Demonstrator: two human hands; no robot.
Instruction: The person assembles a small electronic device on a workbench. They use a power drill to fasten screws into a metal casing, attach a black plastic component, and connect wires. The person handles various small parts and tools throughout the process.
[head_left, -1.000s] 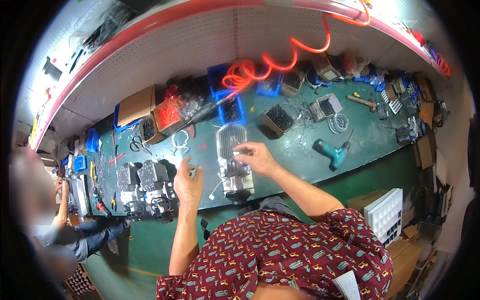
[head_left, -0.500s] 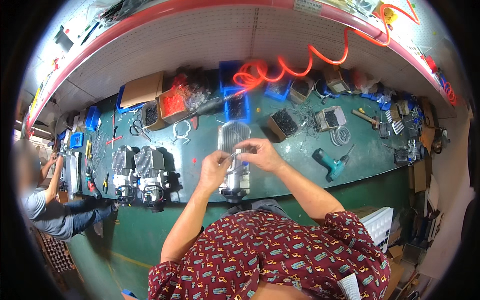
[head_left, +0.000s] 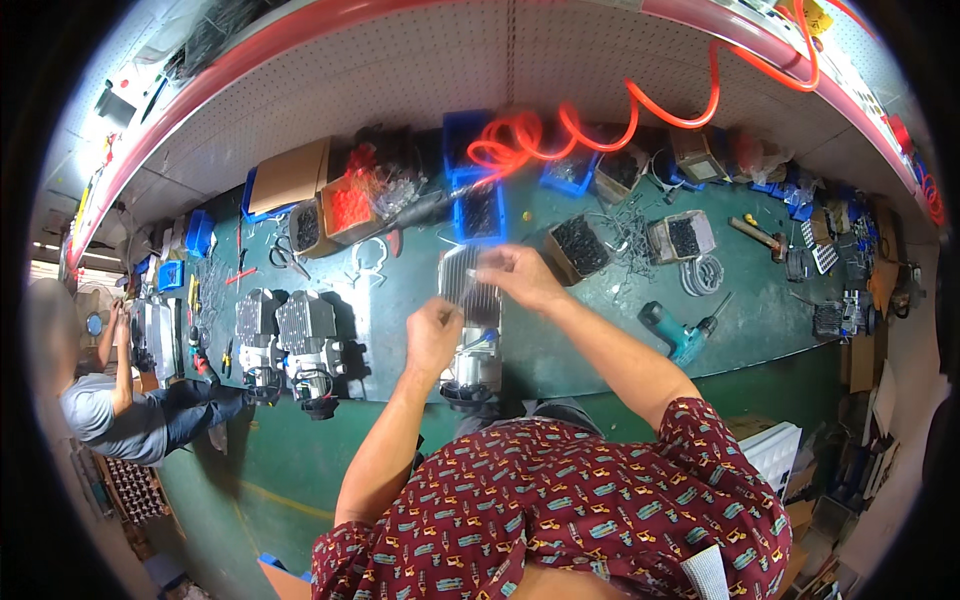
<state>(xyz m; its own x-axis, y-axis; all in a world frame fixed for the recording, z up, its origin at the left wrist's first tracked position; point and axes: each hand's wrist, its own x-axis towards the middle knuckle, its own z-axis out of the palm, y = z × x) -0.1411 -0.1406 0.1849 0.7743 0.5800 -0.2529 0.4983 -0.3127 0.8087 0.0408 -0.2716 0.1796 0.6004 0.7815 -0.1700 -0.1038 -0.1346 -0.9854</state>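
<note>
Both hands on finned metal motor unit (head_left: 470, 320), left hand (head_left: 432, 338) clamped on side, right hand (head_left: 520, 277) pinching top, grip unclear

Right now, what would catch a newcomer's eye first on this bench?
Probably the coiled orange air hose looping above the green workbench. Next, both hands, left hand and right hand, on a finned metal motor unit at the bench's near edge.

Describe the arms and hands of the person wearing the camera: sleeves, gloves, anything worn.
Both forearms are bare, and the left hand and right hand wear no gloves. A short-sleeved dark red shirt with a small repeated multicoloured print covers the upper arms. No watch, ring or wristband shows in this view.
</note>
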